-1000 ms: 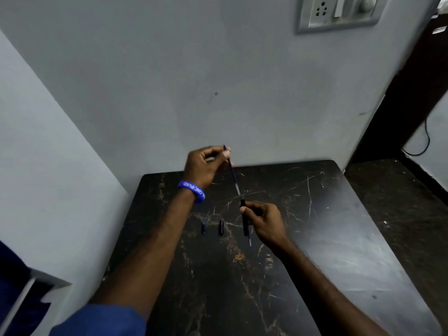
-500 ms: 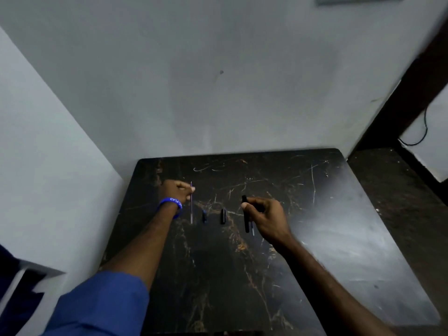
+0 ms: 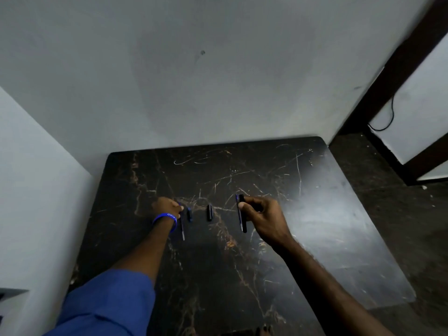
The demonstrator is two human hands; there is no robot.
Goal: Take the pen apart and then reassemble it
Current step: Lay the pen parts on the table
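On the black marble table [image 3: 315,226] my left hand [image 3: 167,207], with a blue wristband, pinches the top of the thin pen refill [image 3: 182,229], which lies low against the tabletop and points toward me. Just right of it lie two small loose pen parts, a blue one [image 3: 189,214] and a black one [image 3: 209,212]. My right hand [image 3: 261,217] grips the dark pen barrel [image 3: 241,213] by its upper end, held roughly upright-lengthwise just above the table.
The table stands in a corner, with a pale wall behind and another along the left. To the right is dark floor, a dark door frame [image 3: 397,66] and a black cable [image 3: 388,117].
The refill was drawn out of the barrel, then my left hand carried it down and left to the table beside the small parts. My right hand lowered the barrel slightly. The view tilted down.
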